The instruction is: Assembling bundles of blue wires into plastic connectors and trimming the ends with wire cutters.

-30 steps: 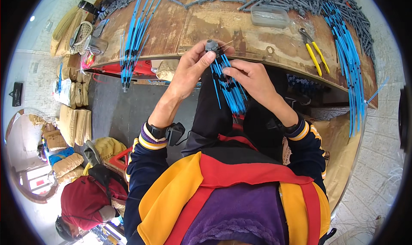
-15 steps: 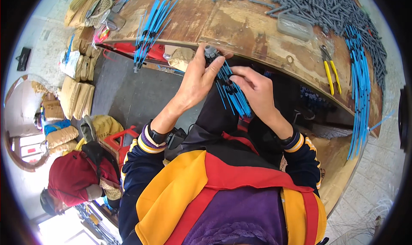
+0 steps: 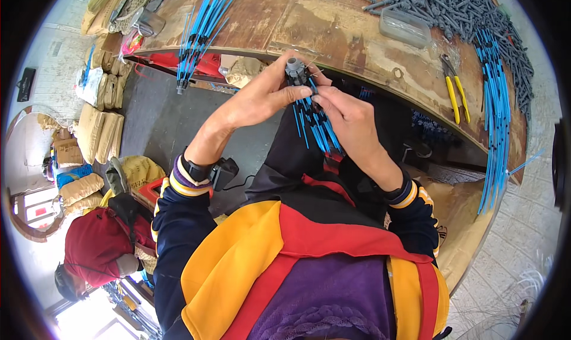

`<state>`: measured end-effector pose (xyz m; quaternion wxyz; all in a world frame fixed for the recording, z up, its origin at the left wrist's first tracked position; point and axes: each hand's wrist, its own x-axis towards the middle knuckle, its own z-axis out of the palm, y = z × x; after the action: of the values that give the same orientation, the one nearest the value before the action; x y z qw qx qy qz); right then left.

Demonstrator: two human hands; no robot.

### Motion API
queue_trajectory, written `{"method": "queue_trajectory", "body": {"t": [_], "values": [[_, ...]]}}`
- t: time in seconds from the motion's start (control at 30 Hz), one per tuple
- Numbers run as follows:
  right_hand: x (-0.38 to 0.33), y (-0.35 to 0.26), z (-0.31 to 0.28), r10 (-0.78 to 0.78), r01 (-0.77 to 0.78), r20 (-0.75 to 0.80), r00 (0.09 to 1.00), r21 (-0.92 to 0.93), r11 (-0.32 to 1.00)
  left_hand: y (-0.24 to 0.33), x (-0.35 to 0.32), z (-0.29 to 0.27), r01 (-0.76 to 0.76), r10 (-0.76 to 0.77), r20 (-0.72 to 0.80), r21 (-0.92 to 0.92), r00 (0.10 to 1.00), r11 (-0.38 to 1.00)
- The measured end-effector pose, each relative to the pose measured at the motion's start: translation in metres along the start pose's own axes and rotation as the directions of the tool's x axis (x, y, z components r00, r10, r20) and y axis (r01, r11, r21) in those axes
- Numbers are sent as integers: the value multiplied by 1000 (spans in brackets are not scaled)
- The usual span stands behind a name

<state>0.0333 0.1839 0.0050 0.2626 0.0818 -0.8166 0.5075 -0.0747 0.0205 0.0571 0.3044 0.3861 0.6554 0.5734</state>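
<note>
My left hand is wrapped round the top of a bundle of thin blue rods with black joints. A grey ribbed plastic hub sticks up between its thumb and fingers, and the rods hang down from there above my lap. My right hand is closed at the bundle's right side, its thumb and forefinger pinching at a rod just below the hub, close to my left thumb tip. Exactly what lies in that pinch is partly hidden by the fingers.
Ahead is a worn wooden table. On it are grey plastic pieces in a heap, a clear plastic box, yellow-handled pliers and more blue rods. A person in dark red is at lower left.
My left hand has tipped the bundle more upright, so the hub's top shows more. My right fingers have moved up and left, closing in beside my left thumb.
</note>
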Motion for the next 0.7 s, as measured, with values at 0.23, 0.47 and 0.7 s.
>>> {"method": "queue_trajectory", "body": {"t": [0.23, 0.47, 0.7], "values": [[-5, -2, -6, -47, 39, -36, 998, -188, 981, -1, 11, 29, -15, 28, -191, 66, 981, 998], [-24, 25, -75, -29, 100, 109, 994, -727, 679, -1, 16, 25, -6, 61, -334, 163, 941, 987], [-18, 131, -221, 11, -223, -227, 974, -942, 250, 3, 42, -3, -118, 120, 14, -95, 993, 988]]}}
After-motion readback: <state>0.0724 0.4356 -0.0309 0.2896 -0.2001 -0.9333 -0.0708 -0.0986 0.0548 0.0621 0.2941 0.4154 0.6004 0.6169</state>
